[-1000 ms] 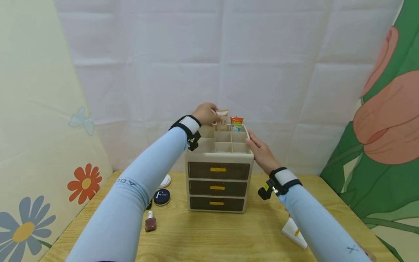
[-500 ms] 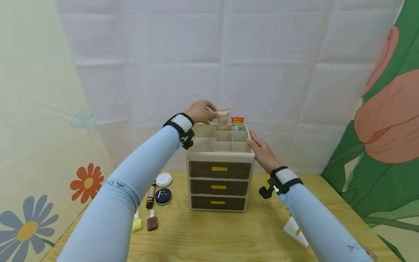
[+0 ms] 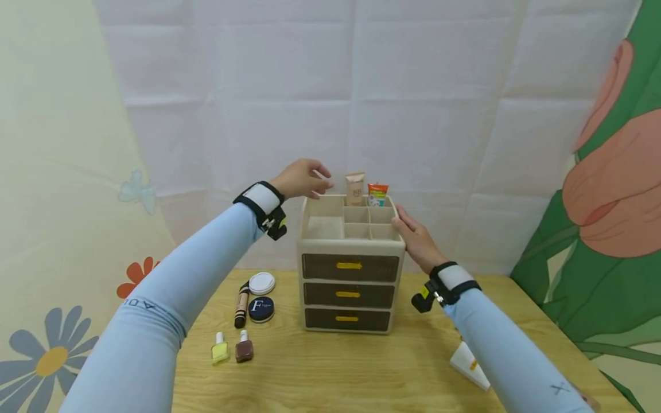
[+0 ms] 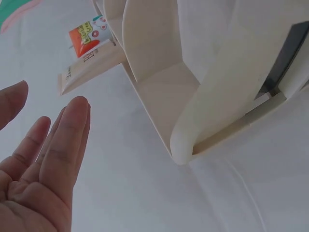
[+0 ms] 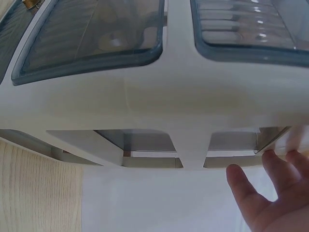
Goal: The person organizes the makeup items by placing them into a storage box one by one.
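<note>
A cream drawer organizer [image 3: 351, 246] with three dark drawers and yellow handles stands upright on the table. In its rear top compartments stand a beige BB cream tube [image 3: 354, 188] and an orange, green and white tube [image 3: 377, 194]. My left hand [image 3: 304, 179] hovers over the organizer's back left corner, apart from the beige tube. Its fingers [image 4: 63, 145] are extended and hold nothing in the left wrist view. My right hand [image 3: 417, 241] rests against the organizer's upper right side. In the right wrist view its fingers [image 5: 280, 171] touch the side edge without curling round it.
Left on the table lie a white round case [image 3: 261, 283], a navy round compact [image 3: 261, 309], a beige-and-black stick [image 3: 241, 305], a yellow nail polish bottle [image 3: 220, 349] and a brown nail polish bottle [image 3: 244, 347]. A white box [image 3: 470, 366] lies by the right forearm. White cloth hangs behind.
My left hand has let go of the beige tube and moved left, leaving the tube standing in its compartment. My right hand has stayed on the organizer's side.
</note>
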Demonstrator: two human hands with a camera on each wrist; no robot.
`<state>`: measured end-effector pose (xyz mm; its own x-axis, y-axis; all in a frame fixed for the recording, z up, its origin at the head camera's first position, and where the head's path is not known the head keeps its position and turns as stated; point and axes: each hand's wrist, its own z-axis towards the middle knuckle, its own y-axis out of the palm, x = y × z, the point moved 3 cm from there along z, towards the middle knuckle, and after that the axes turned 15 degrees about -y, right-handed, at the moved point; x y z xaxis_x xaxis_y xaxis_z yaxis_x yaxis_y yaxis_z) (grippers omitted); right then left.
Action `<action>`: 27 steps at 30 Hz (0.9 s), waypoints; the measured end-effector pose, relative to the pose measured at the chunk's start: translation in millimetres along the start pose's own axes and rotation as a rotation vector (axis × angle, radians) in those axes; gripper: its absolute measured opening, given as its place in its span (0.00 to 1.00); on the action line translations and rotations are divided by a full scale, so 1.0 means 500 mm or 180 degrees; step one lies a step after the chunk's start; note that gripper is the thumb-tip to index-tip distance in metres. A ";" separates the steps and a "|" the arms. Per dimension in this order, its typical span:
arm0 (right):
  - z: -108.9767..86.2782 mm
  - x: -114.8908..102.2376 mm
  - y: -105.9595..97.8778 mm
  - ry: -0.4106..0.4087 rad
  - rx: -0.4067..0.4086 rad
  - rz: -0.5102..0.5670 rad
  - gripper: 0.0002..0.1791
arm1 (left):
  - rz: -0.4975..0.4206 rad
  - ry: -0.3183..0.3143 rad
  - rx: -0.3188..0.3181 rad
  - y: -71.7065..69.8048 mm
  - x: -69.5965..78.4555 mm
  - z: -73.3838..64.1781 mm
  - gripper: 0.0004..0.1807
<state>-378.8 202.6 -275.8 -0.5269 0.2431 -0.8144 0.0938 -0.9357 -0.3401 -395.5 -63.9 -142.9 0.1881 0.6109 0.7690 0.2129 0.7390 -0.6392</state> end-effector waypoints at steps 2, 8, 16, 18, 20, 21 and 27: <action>0.000 0.001 -0.001 0.0006 0.0003 0.0005 0.38 | -0.0012 0.0036 -0.0036 -0.003 -0.005 -0.009 0.18; -0.002 0.001 -0.004 -0.0003 0.0007 0.0022 0.37 | 0.0036 0.0107 -0.0010 -0.016 -0.028 -0.040 0.17; -0.006 0.002 -0.008 0.0018 0.0011 -0.0004 0.36 | 0.0056 0.0174 -0.0078 -0.020 -0.079 -0.095 0.18; -0.007 0.003 -0.010 0.0019 0.0010 0.0001 0.36 | 0.0067 0.0176 -0.0048 -0.019 -0.097 -0.109 0.18; -0.008 0.004 -0.012 0.0020 0.0004 0.0010 0.36 | 0.0079 0.0158 -0.0018 -0.017 -0.118 -0.121 0.17; -0.008 0.005 -0.013 0.0019 -0.0005 0.0005 0.36 | 0.0078 0.0153 -0.0016 -0.015 -0.130 -0.127 0.17; -0.007 0.007 -0.018 -0.0008 -0.0013 0.0004 0.36 | 0.0110 0.0179 -0.0036 -0.001 -0.188 -0.154 0.16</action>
<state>-378.6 212.6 -277.0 -0.5289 0.2412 -0.8137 0.0980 -0.9350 -0.3409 -339.3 -143.8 -215.6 0.2491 0.6189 0.7449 0.2161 0.7142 -0.6657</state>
